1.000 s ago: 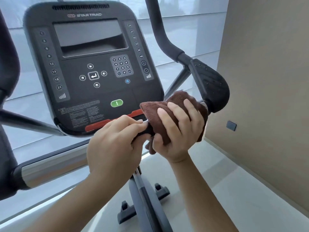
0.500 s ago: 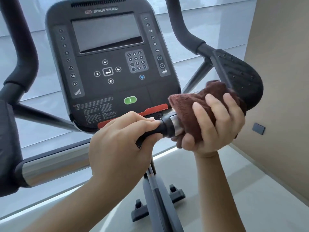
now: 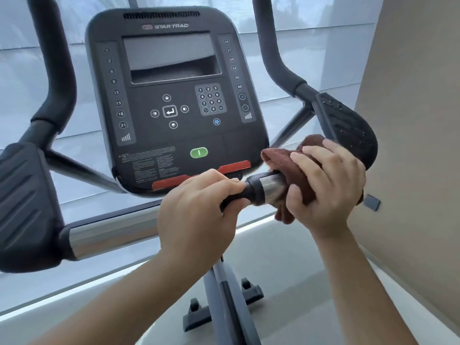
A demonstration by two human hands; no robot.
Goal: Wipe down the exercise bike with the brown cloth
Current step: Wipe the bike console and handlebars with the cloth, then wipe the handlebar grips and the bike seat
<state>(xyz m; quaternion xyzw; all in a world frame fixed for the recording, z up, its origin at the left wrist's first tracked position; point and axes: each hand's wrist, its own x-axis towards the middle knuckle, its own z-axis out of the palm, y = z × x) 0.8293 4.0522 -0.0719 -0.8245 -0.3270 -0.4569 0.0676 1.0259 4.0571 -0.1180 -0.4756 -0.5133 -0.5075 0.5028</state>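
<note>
I am gripping the black end of the short handlebar (image 3: 250,190) with my left hand (image 3: 199,212), fingers curled over the top and thumb tucked underneath. At three o'clock from that hand, my right hand (image 3: 328,188) is holding the brown cloth (image 3: 281,159) wrapped around the same bar. My fingers are curled over the cloth and my thumb is pressing in from below. The cloth is touching the chrome sleeve (image 3: 272,182), and a band of that sleeve is showing bare between my two hands. One fold of cloth is hanging at seven o'clock from my right palm, and another is sticking out at ten o'clock.

The console (image 3: 174,70) is standing at twelve o'clock from my left hand, with its green button (image 3: 199,152) just above my knuckles. A black elbow pad (image 3: 348,128) is sitting at one o'clock from my right hand, right behind the cloth. The exercise bike (image 3: 225,295) is running down to its base at six o'clock.
</note>
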